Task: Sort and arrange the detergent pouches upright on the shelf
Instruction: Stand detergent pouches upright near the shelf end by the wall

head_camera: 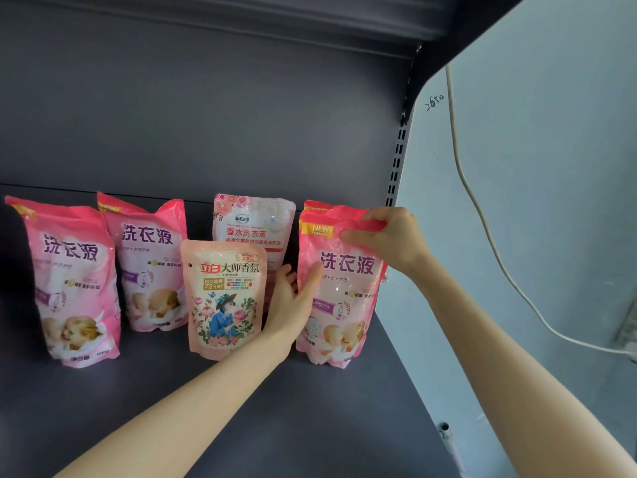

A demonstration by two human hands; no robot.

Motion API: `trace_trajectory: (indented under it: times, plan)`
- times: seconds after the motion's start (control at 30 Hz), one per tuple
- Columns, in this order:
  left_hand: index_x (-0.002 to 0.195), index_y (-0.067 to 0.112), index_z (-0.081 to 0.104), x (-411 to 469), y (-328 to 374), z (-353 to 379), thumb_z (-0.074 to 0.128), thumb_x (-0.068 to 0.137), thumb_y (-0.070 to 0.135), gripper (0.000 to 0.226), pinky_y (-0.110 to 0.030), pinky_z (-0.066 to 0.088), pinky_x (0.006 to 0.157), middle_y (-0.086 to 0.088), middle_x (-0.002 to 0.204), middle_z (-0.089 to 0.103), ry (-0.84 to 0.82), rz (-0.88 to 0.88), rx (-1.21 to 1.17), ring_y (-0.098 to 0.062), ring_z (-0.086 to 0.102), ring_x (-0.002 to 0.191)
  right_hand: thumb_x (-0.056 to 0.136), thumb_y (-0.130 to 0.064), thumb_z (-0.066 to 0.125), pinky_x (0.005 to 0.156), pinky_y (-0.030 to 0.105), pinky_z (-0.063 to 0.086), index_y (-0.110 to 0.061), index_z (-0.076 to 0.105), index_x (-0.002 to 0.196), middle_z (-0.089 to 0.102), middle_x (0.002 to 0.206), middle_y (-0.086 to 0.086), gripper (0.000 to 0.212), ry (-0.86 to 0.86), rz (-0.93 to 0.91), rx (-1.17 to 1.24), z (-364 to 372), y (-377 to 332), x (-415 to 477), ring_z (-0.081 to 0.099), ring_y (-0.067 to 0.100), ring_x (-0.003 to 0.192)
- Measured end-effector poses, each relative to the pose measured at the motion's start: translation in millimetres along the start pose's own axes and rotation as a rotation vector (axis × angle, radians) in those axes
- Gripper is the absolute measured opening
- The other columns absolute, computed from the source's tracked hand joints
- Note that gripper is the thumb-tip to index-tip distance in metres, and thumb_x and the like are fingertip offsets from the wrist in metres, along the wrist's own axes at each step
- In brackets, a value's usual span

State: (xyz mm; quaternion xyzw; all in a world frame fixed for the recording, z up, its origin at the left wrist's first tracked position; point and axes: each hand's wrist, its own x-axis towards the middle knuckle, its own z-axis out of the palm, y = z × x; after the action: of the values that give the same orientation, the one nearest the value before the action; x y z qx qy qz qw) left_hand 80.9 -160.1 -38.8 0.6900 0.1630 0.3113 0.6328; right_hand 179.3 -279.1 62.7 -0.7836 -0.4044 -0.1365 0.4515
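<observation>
Partly hidden behind the front pink pouch (341, 305), just past the right hand (386, 236): a rear pouch (314, 203), only a strip of its orange-and-pink top in view, the rest covered. Beyond the left hand (293, 298), a white floral pouch (253, 225), lower half masked by the peach pouch (224, 298) and by the fingers (286, 276). Small print on every pack too blurred to read. Both forearms cut off by the lower frame edge. Left hand spread, fingers straight and reaching into the gap between peach pouch and front pink pouch, thumb laid flat against that pink pouch's left edge; impossible to tell whether the fingertips touch the white floral pouch. Right hand curled over the front pink pouch's top right corner, pinching the sealed edge, pouch upright beneath it at the right end of the shelf (275, 408). Peach pouch upright just left of the left hand. Well to the left of the left hand, two more packs upright: a middle pink pouch (151, 263) farther back, a far-left pink pouch (74, 284) nearer the front, leaning slightly. Right of the right hand, a pale wall (551, 167) with a white cable (454, 132) hanging down it.
</observation>
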Motion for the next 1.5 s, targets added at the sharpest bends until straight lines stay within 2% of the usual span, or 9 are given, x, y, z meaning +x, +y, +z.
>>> trace_trajectory:
  times: [0.23, 0.33, 0.47, 0.63, 0.8, 0.93, 1.03, 1.3, 1.5]
  plan:
    - [0.138, 0.031, 0.036, -9, -14, 5, 0.052, 0.082, 0.059, 0.064, -0.025, 0.045, 0.093, 0.014, 0.127, 0.056, -0.186, 0.004, -0.033, -0.001, 0.053, 0.114, 0.07, -0.027, 0.083, 0.04, 0.009, 0.03, -0.021, 0.051, 0.05, 0.042, 0.048, -0.009, 0.039, 0.015, 0.045, -0.038, 3, 2, 7, 0.036, 0.007, 0.045]
    - [0.138, 0.034, 0.034, -10, -16, 3, 0.052, 0.083, 0.057, 0.061, -0.016, 0.041, 0.087, 0.018, 0.126, 0.054, -0.205, 0.017, -0.029, 0.005, 0.05, 0.11, 0.07, -0.028, 0.083, 0.043, 0.009, 0.03, -0.009, 0.061, 0.061, 0.045, 0.053, -0.007, 0.03, -0.004, 0.014, -0.062, 1, 4, 7, 0.038, 0.007, 0.049]
    - [0.139, 0.036, 0.032, -13, -19, 2, 0.053, 0.076, 0.059, 0.07, -0.026, 0.04, 0.1, 0.02, 0.126, 0.053, -0.246, 0.023, -0.022, 0.001, 0.049, 0.118, 0.071, -0.027, 0.082, 0.059, 0.021, 0.046, -0.011, 0.069, 0.077, 0.064, 0.071, -0.002, 0.021, -0.059, -0.038, -0.085, -4, 1, 8, 0.054, 0.01, 0.063]
    - [0.133, 0.039, 0.034, -16, -16, 2, 0.052, 0.077, 0.056, 0.062, -0.01, 0.041, 0.08, 0.029, 0.114, 0.054, -0.266, 0.018, -0.028, 0.016, 0.049, 0.102, 0.074, -0.027, 0.079, 0.064, 0.021, 0.049, -0.016, 0.073, 0.083, 0.071, 0.083, 0.001, 0.016, -0.093, -0.053, -0.107, -3, 0, 9, 0.059, 0.011, 0.072]
    - [0.136, 0.038, 0.034, -12, -17, -1, 0.052, 0.087, 0.05, 0.054, -0.024, 0.04, 0.098, 0.027, 0.117, 0.053, -0.278, 0.005, 0.022, 0.006, 0.05, 0.111, 0.077, -0.027, 0.077, 0.059, 0.011, 0.047, -0.02, 0.071, 0.079, 0.071, 0.081, -0.005, 0.009, -0.117, -0.071, -0.151, -9, -5, 6, 0.062, 0.008, 0.071]
    - [0.134, 0.037, 0.039, -13, -14, -6, 0.053, 0.09, 0.047, 0.047, -0.017, 0.042, 0.084, 0.027, 0.115, 0.054, -0.273, 0.002, 0.074, 0.01, 0.05, 0.105, 0.078, -0.03, 0.076, 0.06, 0.016, 0.045, -0.011, 0.072, 0.086, 0.069, 0.081, 0.002, 0.021, -0.12, -0.107, -0.234, -13, -8, 7, 0.061, 0.014, 0.073]
    - [0.137, 0.032, 0.039, -15, -12, -9, 0.054, 0.089, 0.047, 0.052, -0.024, 0.043, 0.092, 0.019, 0.121, 0.055, -0.239, 0.004, 0.129, -0.003, 0.052, 0.115, 0.08, -0.028, 0.074, 0.058, 0.016, 0.042, -0.016, 0.068, 0.084, 0.064, 0.078, -0.004, 0.014, -0.143, -0.126, -0.278, -14, -11, 7, 0.058, 0.015, 0.074]
    - [0.148, 0.022, 0.022, -23, -1, -21, 0.06, 0.088, 0.04, 0.072, -0.043, 0.036, 0.11, 0.004, 0.148, 0.038, -0.166, 0.09, 0.356, -0.016, 0.038, 0.135, 0.083, -0.021, 0.071, 0.086, 0.034, 0.052, -0.013, 0.067, 0.11, 0.067, 0.108, 0.003, 0.028, -0.168, -0.155, -0.318, -16, -21, 2, 0.062, 0.02, 0.094]
    - [0.147, 0.019, 0.024, -46, 24, -37, 0.063, 0.087, 0.035, 0.074, -0.043, 0.032, 0.112, 0.004, 0.152, 0.03, -0.13, 0.222, 0.465, -0.014, 0.03, 0.139, 0.083, -0.021, 0.068, 0.085, 0.035, 0.051, -0.018, 0.067, 0.107, 0.069, 0.105, 0.002, 0.024, -0.116, -0.21, -0.315, -13, -38, -7, 0.062, 0.023, 0.098]
